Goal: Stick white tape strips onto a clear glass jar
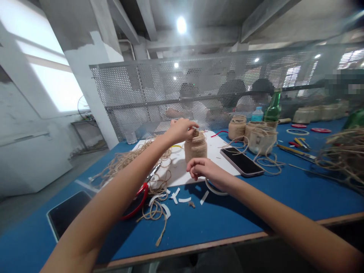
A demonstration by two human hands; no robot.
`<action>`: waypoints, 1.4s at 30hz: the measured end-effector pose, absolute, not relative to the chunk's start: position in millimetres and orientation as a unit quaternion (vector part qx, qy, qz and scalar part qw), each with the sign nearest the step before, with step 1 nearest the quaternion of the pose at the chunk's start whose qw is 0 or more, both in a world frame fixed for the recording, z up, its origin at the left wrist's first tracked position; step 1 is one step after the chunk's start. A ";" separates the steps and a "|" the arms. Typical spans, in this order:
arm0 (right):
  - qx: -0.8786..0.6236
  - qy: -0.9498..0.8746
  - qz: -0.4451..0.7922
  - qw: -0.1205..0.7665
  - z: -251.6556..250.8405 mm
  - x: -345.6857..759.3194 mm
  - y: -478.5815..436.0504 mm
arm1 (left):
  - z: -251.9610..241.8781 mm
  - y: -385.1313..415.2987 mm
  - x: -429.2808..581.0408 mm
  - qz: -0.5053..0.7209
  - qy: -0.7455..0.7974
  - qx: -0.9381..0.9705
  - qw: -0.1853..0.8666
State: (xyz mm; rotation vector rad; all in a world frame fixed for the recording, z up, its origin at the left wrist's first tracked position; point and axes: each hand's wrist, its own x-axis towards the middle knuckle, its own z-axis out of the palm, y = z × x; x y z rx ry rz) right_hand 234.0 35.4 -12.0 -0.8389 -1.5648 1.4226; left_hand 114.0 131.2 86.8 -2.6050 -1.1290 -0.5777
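A jar wrapped in jute twine (196, 149) stands upright on a white sheet (227, 163) in front of me. My left hand (182, 131) reaches over its top, fingertips closed around a small brown bit at the mouth, perhaps twine; its kind is unclear. Low in front of the jar, my right hand (206, 169) has its fingers loosely bent and apart, with nothing visible in them. Whether it touches the jar I cannot tell. Under the right wrist lies a pale tape roll (214, 188), partly covered.
Loose twine (127, 161), red-handled scissors (145, 189) and a tablet (68, 214) lie to the left. Rightward are a phone (241, 162), another wrapped jar (237, 128), a glass jar (262, 140) and a green bottle (273, 108). People sit behind a perforated screen (159, 87).
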 end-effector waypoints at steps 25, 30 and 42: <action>-0.410 -0.876 0.159 0.200 19.6 262.2 0.2 | 82.9 116.9 88.7 -0.267 -0.356 -0.877 0.181; -0.487 -0.863 0.016 0.132 -1.4 292.5 -26.4 | 81.8 124.2 102.6 -0.197 -0.313 -0.919 0.139; -0.493 -0.851 0.077 0.162 -10.2 321.6 -12.1 | 90.7 123.9 100.2 -0.296 -0.265 -0.918 0.000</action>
